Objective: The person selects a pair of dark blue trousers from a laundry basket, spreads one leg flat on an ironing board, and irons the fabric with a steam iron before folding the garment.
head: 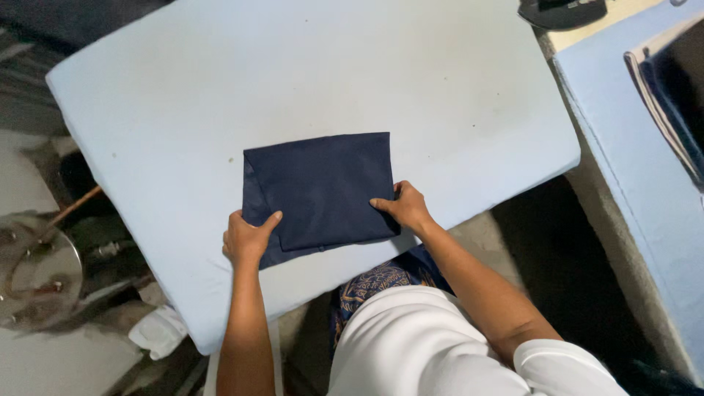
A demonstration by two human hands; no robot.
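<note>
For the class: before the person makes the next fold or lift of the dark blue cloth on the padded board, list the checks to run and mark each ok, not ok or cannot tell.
1. Left hand grips the near left edge of the folded navy cloth: ok.
2. Right hand grips the cloth's right edge, fingers on top: ok.
3. Cloth lies wholly on the pale blue padded board: ok.
4. Edges lined up: not ok; a lower layer sticks out at the left and near side.
5. Top face smooth: ok, only faint creases.
6. Dark iron-like object at the far corner safely set down: cannot tell, mostly out of frame.
</note>
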